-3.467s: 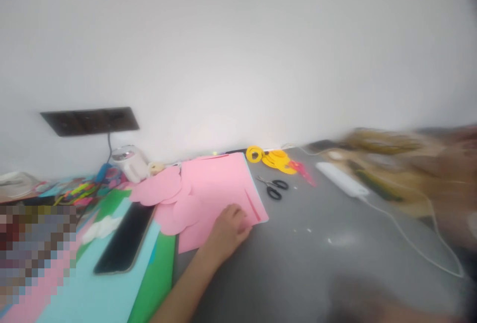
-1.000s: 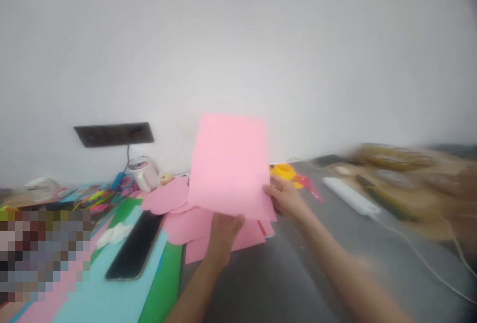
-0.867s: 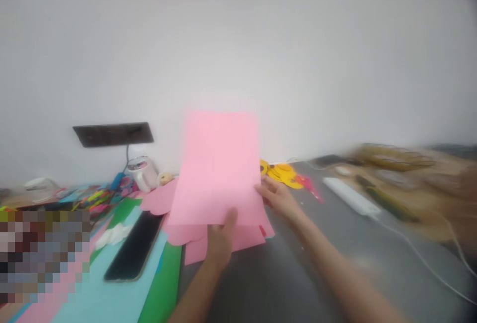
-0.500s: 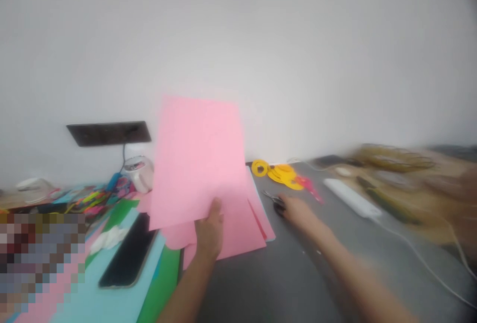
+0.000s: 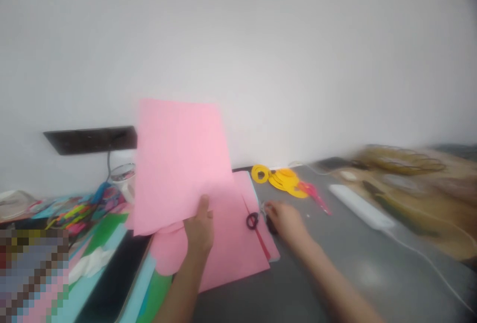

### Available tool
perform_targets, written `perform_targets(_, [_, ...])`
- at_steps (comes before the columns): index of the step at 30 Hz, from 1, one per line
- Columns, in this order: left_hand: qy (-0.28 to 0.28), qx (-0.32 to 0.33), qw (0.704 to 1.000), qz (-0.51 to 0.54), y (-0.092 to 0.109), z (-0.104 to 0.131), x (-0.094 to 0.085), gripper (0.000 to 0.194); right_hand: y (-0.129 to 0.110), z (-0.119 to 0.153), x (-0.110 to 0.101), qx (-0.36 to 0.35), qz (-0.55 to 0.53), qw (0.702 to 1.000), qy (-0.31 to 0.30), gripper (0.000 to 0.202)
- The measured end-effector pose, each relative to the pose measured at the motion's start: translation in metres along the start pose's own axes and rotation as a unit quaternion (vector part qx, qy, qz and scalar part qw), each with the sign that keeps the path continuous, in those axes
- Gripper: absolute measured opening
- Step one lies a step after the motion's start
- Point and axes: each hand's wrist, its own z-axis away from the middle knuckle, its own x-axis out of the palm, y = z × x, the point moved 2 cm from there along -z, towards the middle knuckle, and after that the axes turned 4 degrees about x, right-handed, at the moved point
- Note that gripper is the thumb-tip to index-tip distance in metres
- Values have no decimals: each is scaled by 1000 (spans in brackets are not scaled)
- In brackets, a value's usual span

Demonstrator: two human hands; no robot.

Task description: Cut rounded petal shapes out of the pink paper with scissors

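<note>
My left hand grips the lower edge of a pink sheet, its thumb on the face of the sheet. The sheet is raised upright in front of the wall. Below and behind the hand, more pink paper lies on the dark grey table. Fingers closed, my right hand is on small scissors at the right edge of that paper. One black finger loop shows left of the hand, and the hand partly hides the rest.
Yellow paper rings and pink scissors lie near the wall. A white power strip with its cable sits to the right. At left are a black phone, coloured sheets, a white cup and a dark wall socket panel.
The raised pink sheet and my left hand have shifted left in view. My right hand has moved slightly left and down, and the black scissors have turned, with one loop now over the pink paper.
</note>
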Motion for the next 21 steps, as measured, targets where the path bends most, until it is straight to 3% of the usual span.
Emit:
perform_targets(6, [8, -26, 999, 22, -1, -8, 17, 36, -29, 3, 11, 46, 40, 997, -37, 26])
perform_targets(12, [6, -14, 999, 39, 2, -16, 29, 30, -25, -3, 14, 66, 5, 997, -47, 30])
perform_targets(17, [6, -5, 999, 53, -4, -26, 38, 34, -5, -5, 22, 65, -159, 985, -15, 35])
perform_targets(19, [3, -6, 999, 52, -7, -30, 40, 33, 2, -6, 20, 57, -265, 963, 7, 36])
perform_targets(21, [1, -2, 999, 46, -9, -35, 40, 32, 6, -9, 15, 34, -385, 922, 16, 35])
